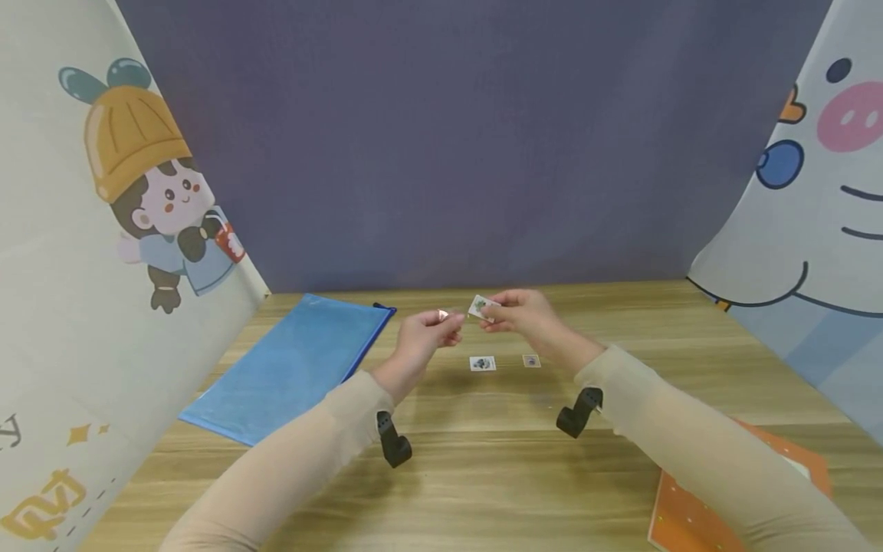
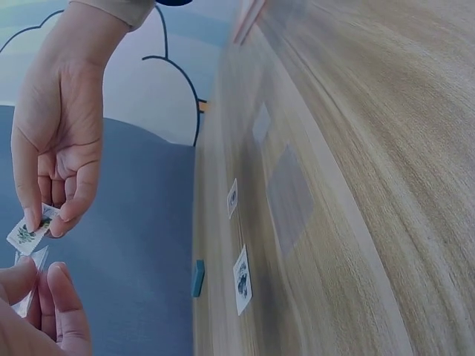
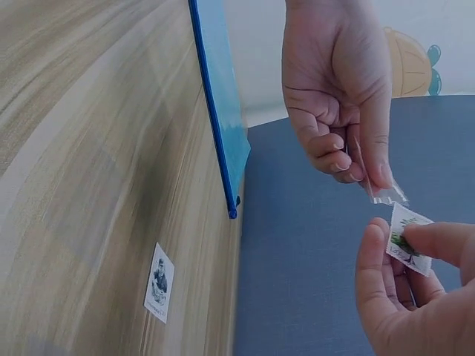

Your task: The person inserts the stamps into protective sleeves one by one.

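My right hand (image 1: pixel 527 316) pinches a small white stamp (image 3: pixel 407 241) with a green tree picture between thumb and fingers. Facing it, my left hand (image 1: pixel 422 337) grips a small clear plastic sleeve (image 3: pixel 387 195) by thumb and fingertips. Stamp and sleeve are held up above the table, very close together; whether they touch I cannot tell. Below the hands, a stamp with a dark figure (image 1: pixel 482 363) lies flat on the wood, and a smaller stamp (image 1: pixel 531 360) lies to its right.
A blue zip folder (image 1: pixel 283 372) lies on the left of the wooden table (image 1: pixel 483 475). An orange booklet (image 1: pixel 697 510) is partly under my right forearm. A small teal block (image 2: pixel 198 278) shows near the table's edge in the left wrist view. A dark curtain (image 1: pixel 441 153) hangs behind.
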Action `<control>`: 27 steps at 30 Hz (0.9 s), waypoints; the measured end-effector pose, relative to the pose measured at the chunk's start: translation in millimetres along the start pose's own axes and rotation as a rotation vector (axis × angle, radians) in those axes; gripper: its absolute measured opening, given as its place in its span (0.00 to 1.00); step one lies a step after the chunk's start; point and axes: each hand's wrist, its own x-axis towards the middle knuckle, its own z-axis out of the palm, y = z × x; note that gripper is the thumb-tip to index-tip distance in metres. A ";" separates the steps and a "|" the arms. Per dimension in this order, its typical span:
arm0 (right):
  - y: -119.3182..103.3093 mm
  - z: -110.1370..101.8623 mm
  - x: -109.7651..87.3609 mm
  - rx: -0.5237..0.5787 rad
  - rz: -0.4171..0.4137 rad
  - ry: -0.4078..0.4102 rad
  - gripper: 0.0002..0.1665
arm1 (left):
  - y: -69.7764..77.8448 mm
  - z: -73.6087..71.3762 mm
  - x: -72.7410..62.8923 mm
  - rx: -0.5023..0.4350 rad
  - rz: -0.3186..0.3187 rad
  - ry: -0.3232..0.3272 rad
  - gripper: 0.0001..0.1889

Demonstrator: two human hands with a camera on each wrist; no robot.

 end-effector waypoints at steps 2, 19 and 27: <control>0.5 -0.1 -0.1 0.001 -0.002 -0.001 0.17 | -0.1 1.0 0.0 -0.006 0.005 0.006 0.12; 2.7 5.4 -2.1 -0.056 0.023 -0.004 0.14 | 2.3 2.3 -3.5 -0.027 0.029 0.007 0.11; 5.3 5.1 -2.0 -0.071 0.030 -0.016 0.14 | 4.7 2.7 -4.3 0.006 0.018 0.001 0.11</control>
